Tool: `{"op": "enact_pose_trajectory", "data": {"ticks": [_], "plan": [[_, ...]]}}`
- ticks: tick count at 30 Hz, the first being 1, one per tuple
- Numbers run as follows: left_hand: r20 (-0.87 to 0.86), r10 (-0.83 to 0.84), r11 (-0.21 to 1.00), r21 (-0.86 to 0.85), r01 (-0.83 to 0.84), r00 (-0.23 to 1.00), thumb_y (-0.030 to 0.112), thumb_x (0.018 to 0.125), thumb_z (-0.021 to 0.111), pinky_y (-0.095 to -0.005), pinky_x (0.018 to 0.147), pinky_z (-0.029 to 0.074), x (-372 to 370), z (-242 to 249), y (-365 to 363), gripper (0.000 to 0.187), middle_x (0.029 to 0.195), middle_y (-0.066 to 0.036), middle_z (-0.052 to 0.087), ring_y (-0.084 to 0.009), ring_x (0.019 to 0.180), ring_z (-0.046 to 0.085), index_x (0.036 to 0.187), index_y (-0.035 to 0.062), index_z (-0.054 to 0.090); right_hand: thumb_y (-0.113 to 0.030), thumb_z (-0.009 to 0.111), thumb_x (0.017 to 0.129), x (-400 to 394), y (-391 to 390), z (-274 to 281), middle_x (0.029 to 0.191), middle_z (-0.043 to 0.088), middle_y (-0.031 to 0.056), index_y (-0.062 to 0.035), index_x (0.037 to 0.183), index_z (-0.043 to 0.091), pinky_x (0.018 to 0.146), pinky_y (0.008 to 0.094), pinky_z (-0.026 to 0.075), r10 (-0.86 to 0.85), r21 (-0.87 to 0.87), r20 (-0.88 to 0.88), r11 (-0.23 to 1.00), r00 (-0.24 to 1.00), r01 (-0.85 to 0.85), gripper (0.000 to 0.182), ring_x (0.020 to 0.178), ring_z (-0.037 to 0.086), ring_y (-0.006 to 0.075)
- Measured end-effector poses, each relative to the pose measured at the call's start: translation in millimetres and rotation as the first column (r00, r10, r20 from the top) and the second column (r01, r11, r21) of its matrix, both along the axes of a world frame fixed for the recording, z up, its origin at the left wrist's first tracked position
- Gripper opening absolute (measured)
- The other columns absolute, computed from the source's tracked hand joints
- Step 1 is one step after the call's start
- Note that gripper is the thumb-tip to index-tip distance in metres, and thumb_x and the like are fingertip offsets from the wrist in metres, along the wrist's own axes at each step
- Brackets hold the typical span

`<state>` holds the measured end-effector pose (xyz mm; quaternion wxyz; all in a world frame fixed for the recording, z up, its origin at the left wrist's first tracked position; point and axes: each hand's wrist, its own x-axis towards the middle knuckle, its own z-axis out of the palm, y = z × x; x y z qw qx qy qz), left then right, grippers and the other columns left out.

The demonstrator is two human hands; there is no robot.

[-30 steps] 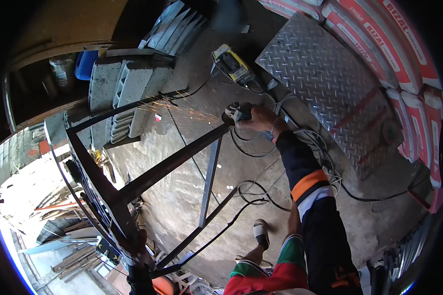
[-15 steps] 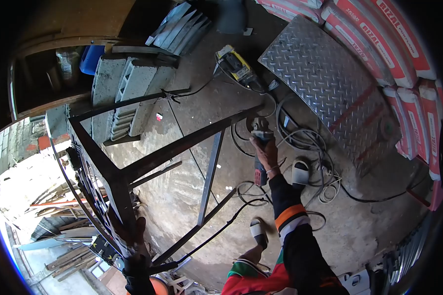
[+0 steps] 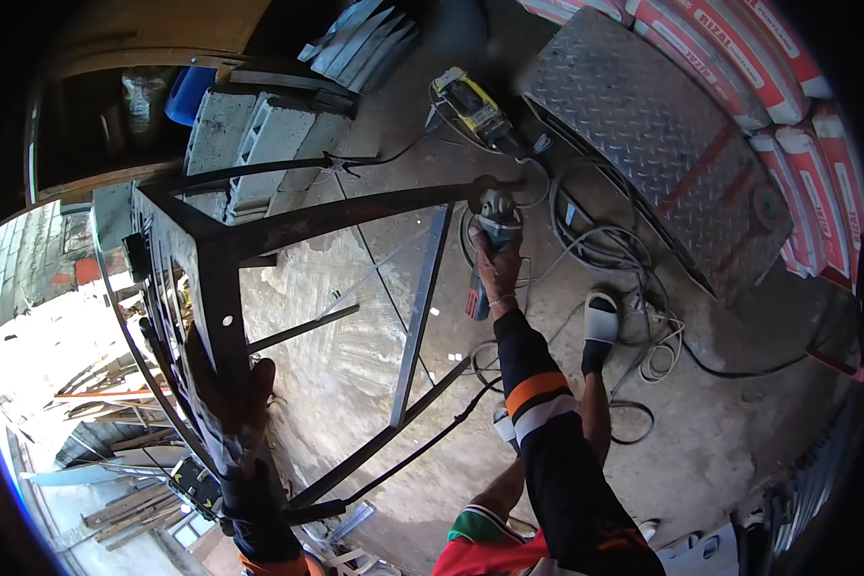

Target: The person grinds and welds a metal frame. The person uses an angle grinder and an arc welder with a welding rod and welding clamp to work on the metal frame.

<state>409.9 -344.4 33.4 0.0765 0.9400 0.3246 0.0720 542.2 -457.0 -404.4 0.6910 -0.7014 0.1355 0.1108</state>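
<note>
My right hand (image 3: pixel 497 264) is closed around an angle grinder (image 3: pixel 495 219), whose red rear end (image 3: pixel 475 300) shows below the hand. The grinder's disc is at the far end of a long dark bar of a welded metal frame (image 3: pixel 346 209); whether it touches cannot be told. At the left, my left hand (image 3: pixel 228 403) wraps the frame's upright tube, its thumb on one side and fingers on the other. A thinner brace (image 3: pixel 422 317) runs between the frame's bars.
A yellow-and-black machine (image 3: pixel 472 104) with cables lies on the concrete floor. Coiled cables (image 3: pixel 600 240) spread beside a diamond-plate sheet (image 3: pixel 653 144) and red-and-white cement bags (image 3: pixel 754 58). Concrete blocks (image 3: pixel 259 144) stand at upper left. My sandalled foot (image 3: pixel 601 322) is near the cables.
The grinder and my right hand have shifted slightly left and up. My left hand appears higher along the upright. The view has moved, and my feet have shifted.
</note>
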Motion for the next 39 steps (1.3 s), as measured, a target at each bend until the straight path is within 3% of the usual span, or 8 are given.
{"op": "enact_pose_trajectory", "data": {"ticks": [2,13,24,27,29,33,38,39], "plan": [[-0.071,-0.046,0.999,0.014,0.048,0.996,0.011,0.083,0.081,-0.0382,0.106,0.047,-2.1,1.9,2.9,0.091,0.150,-0.016,0.045,-0.0278,0.136,0.049,0.156,0.0000,0.029,-0.042,0.084,0.083,2.0,0.7,6.0,0.110,0.072,0.0134,-0.0067,0.129,0.048,0.084,0.0415,0.056,-0.015,0.064,0.037,0.998,0.999,0.013,0.068,0.097,0.072,0.0298],[-0.172,0.033,0.956,0.291,0.019,0.985,0.049,0.076,0.082,-0.0565,0.098,0.039,22.5,6.9,-20.2,0.086,0.127,-0.017,0.053,-0.0397,0.119,0.051,0.143,0.0078,0.047,-0.046,0.082,0.084,32.6,-63.0,28.0,0.118,0.071,0.0158,-0.0020,0.131,0.057,0.094,0.0385,0.052,0.236,-0.087,0.107,0.970,0.966,-0.228,0.069,0.107,0.068,0.0269],[0.329,-0.064,0.998,0.016,0.063,0.942,0.044,0.084,0.076,-0.0521,0.102,0.034,-26.2,36.4,-89.8,0.078,0.140,-0.017,0.047,-0.0354,0.128,0.047,0.147,0.0125,0.044,-0.022,0.076,0.091,19.6,-175.7,316.3,0.116,0.067,0.0077,-0.0016,0.128,0.057,0.095,0.0341,0.049,0.379,0.020,0.236,0.919,0.895,-0.394,0.047,0.105,0.063,0.0190],[0.457,0.036,0.845,-0.488,0.217,0.888,0.052,0.088,0.073,-0.0514,0.101,0.040,-68.3,15.0,-133.0,0.085,0.135,-0.018,0.053,-0.0331,0.121,0.056,0.152,0.0077,0.038,-0.028,0.076,0.091,1.1,-170.6,408.8,0.107,0.066,0.0065,-0.0046,0.126,0.058,0.084,0.0362,0.055,0.525,0.209,-0.007,0.833,0.851,-0.512,0.046,0.091,0.066,0.0188],[0.426,0.144,0.380,-0.858,0.347,0.893,0.055,0.091,0.071,-0.0501,0.101,0.045,-88.0,12.6,-153.6,0.098,0.128,-0.019,0.058,-0.0302,0.117,0.060,0.159,0.0042,0.023,-0.040,0.073,0.092,-14.0,-146.3,448.0,0.097,0.065,0.0069,-0.0055,0.122,0.059,0.075,0.0376,0.057,0.642,0.515,-0.128,0.694,0.756,-0.502,0.048,0.079,0.066,0.0208],[0.493,0.340,0.159,-0.870,0.467,0.801,0.044,0.085,0.082,-0.0378,0.075,0.056,-99.1,64.2,-157.6,0.109,0.120,-0.022,0.064,-0.0222,0.083,0.068,0.159,0.0007,0.016,-0.054,0.068,0.093,-60.6,-79.6,474.7,0.090,0.065,0.0057,-0.0033,0.122,0.059,0.073,0.0371,0.057,0.768,0.784,-0.086,0.445,0.634,-0.432,0.059,0.076,0.066,0.0225],[0.618,0.176,0.853,-0.485,0.195,0.766,0.017,0.084,0.074,-0.0416,0.078,0.055,-114.1,33.4,-102.9,0.088,0.097,-0.023,0.069,-0.0345,0.084,0.071,0.154,-0.0006,0.024,-0.067,0.058,0.095,-72.9,-31.3,482.1,0.101,0.069,0.0021,-0.0060,0.122,0.065,0.085,0.0284,0.048,0.869,0.042,0.188,0.459,0.458,-0.888,0.067,0.093,0.065,0.0158],[0.598,0.242,0.776,-0.592,0.217,0.764,0.015,0.084,0.073,-0.0448,0.084,0.054,-116.3,47.4,-99.3,0.086,0.098,-0.026,0.070,-0.0427,0.092,0.070,0.153,-0.0006,0.024,-0.066,0.057,0.096,-78.1,-39.1,497.5,0.101,0.069,0.0024,-0.0058,0.126,0.064,0.087,0.0304,0.048,0.867,0.060,0.164,0.468,0.471,-0.882,0.067,0.094,0.066,0.0156]]}}
